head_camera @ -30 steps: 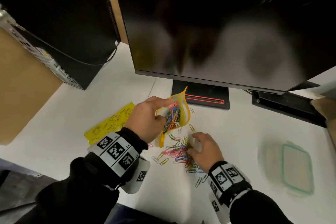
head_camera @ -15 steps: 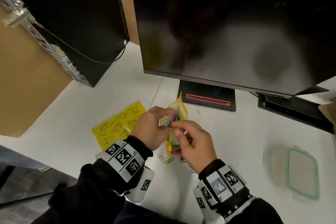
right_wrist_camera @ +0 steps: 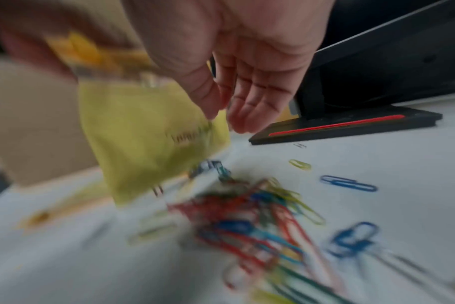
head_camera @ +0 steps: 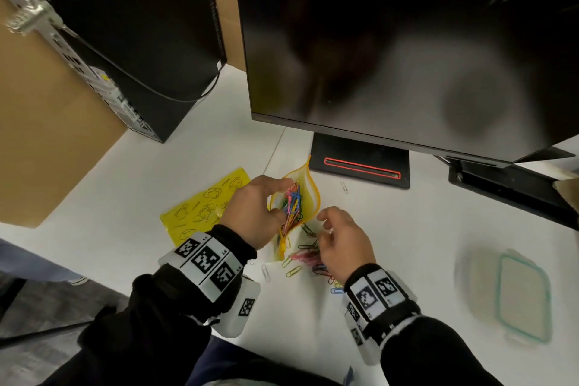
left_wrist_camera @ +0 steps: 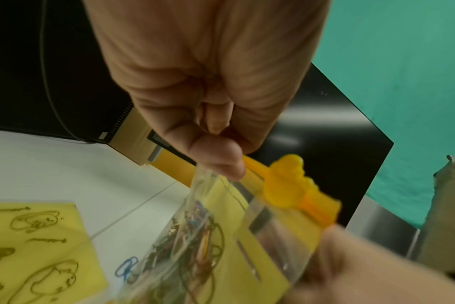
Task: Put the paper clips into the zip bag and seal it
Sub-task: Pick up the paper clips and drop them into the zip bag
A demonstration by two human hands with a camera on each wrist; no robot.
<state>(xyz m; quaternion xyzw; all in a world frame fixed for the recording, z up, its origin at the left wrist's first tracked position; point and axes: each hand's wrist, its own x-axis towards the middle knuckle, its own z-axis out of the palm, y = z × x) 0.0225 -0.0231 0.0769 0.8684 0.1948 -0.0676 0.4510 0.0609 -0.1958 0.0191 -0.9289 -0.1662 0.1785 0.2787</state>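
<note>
left hand (head_camera: 253, 213) raised, fingers pinched, right hand (head_camera: 341, 241) lower, fingers relaxed, palm down

No word reads clearly: dark print on the yellow zip bag (right_wrist_camera: 153, 131), just beside the open fingers, blurs; wrist bands (head_camera: 205, 258) carry only square codes.
</note>
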